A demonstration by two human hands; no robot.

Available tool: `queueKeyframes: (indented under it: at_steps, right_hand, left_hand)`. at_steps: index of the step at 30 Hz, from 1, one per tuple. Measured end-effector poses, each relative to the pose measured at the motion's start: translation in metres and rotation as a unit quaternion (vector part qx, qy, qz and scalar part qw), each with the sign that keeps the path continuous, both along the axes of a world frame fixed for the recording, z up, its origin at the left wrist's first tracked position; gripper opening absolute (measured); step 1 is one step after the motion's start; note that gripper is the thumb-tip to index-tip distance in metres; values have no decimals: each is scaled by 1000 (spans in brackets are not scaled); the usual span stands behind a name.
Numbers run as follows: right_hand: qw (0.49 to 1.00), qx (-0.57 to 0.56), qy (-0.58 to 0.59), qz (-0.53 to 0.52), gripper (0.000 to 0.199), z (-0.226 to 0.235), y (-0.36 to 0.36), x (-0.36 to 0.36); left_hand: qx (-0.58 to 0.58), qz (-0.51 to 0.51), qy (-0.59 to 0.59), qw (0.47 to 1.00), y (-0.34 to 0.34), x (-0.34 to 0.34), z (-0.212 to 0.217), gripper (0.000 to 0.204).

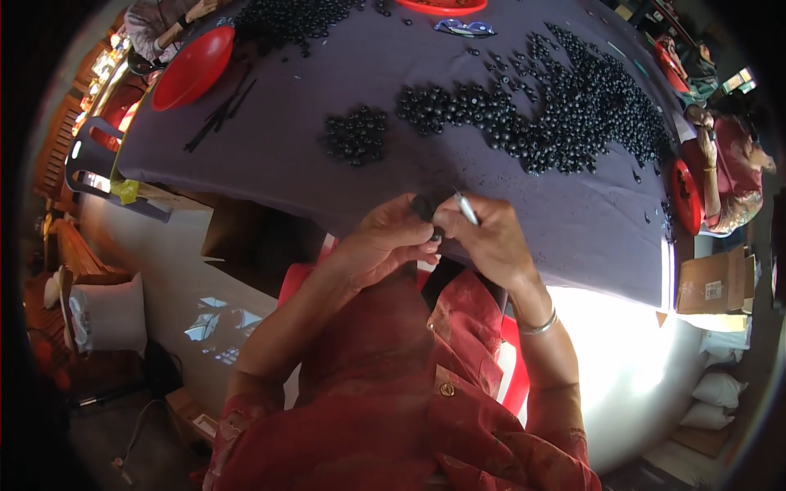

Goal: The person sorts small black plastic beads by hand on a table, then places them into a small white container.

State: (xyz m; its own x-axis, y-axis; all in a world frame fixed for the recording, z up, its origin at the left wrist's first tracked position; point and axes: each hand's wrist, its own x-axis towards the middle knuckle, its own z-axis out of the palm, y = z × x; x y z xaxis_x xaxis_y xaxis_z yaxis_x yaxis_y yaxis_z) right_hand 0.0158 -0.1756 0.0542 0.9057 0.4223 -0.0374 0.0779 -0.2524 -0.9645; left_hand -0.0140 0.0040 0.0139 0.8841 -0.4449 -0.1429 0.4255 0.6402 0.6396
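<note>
Close to the table's front edge, my two hands meet in front of my body. My left hand [383, 237] is closed on a small black round part [422, 207], pinched between thumb and fingers. In my right hand [494, 237] is a slim silver pen-shaped knife [467, 208], its upper end sticking up past the fingers. The knife's working tip is hidden by my fingers. Another dark bit [436, 234] shows between the hands. Beyond them lie a small heap of black round parts [354, 135] and a much larger spread of them [565, 106].
A dark purple cloth covers the table [270, 164]. Red basins [194, 69] stand at its left and right edges. Black strips [221, 114] lie at the left, safety glasses [465, 28] at the far side. People sit around; a cardboard box [714, 282] stands at right.
</note>
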Motion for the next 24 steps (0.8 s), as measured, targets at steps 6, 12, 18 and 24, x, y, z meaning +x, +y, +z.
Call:
queueKeyframes:
  at_steps: [6,12,18,24]
  right_hand:
    - [918,-324,-217,-70,22,-16,4,87]
    - [890,-342,-283,-104,17,-38,36,123]
    - [890,-341,-282,-109,17,-34,31,113]
    - [948,-189,-253,-50,13,2,11,27]
  left_hand:
    - [464,183,-110,860,44,28,-6,12]
    - [579,347,-205,709,56,53,-24,23]
    - [575,393,-198,689,46,45,-14,18]
    - [183,190,-35,964,-5,10,3,11]
